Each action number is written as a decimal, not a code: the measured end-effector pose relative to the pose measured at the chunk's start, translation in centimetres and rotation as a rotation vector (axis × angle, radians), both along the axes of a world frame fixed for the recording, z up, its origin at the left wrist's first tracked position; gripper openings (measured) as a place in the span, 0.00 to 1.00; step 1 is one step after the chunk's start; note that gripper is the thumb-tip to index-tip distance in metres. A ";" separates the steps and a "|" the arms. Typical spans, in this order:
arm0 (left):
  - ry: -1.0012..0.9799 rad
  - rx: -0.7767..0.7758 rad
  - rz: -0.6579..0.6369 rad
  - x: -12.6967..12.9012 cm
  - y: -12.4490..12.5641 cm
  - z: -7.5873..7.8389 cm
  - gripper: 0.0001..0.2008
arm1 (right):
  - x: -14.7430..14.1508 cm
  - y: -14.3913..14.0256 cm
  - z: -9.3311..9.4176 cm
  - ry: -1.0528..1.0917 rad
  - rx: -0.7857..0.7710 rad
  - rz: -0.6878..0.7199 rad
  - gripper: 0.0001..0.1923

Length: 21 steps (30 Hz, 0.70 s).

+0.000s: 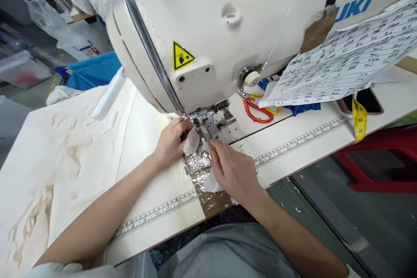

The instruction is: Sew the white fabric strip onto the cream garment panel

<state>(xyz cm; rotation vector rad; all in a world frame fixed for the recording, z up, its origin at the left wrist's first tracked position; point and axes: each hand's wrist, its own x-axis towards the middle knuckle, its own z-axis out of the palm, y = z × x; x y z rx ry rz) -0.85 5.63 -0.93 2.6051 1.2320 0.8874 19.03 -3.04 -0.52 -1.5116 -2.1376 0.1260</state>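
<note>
My left hand (171, 144) is closed in a pinch on a small piece of white fabric (191, 141), just in front of the sewing machine's needle area (211, 119). My right hand (235, 171) grips a slim pointed metal tool (205, 134), with its tip reaching toward the presser foot. Whether it is a pair of tweezers I cannot tell. Beneath the right hand, another white fabric piece (212, 183) lies on the shiny taped strip (202, 169). The fingertips of my left hand are partly hidden behind the fabric.
The machine head (208, 26) fills the space above both hands. Red-and-yellow-handled scissors (259, 112) lie right of the needle, near a handwritten sheet (342, 58) and a yellow tape measure (359, 119). Pale fabric or paper (65, 152) covers the left side; a red stool (381, 160) stands right.
</note>
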 end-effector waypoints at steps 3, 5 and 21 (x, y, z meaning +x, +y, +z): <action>0.026 -0.014 0.039 0.1 0.1 0.0 0.07 | 0.0 -0.1 -0.1 0.012 0.009 0.009 0.16; 0.010 -0.032 0.054 0.1 0.1 0.0 0.06 | 0.0 -0.1 -0.1 0.017 0.009 0.008 0.16; -0.044 0.045 -0.033 0.1 -0.1 0.2 0.06 | -0.2 0.1 0.1 -0.017 -0.024 0.000 0.15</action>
